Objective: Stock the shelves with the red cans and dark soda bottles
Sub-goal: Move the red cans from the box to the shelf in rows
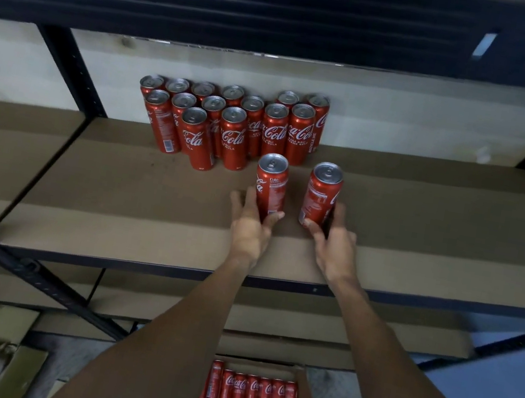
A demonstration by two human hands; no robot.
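Forearms (161, 338) rise from the bottom edge; left hand (250, 230) grasps the left can (270, 184), right hand (338, 248) grasps the right can (321, 195), both upright mid-frame on the shelf (116, 191), near the cluster (232, 124) behind.

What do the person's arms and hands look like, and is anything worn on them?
All are bare. The left hand and right hand have no gloves, and no ring shows on the fingers in view. The left forearm and right forearm carry no sleeve, watch or band down to the picture's lower edge.
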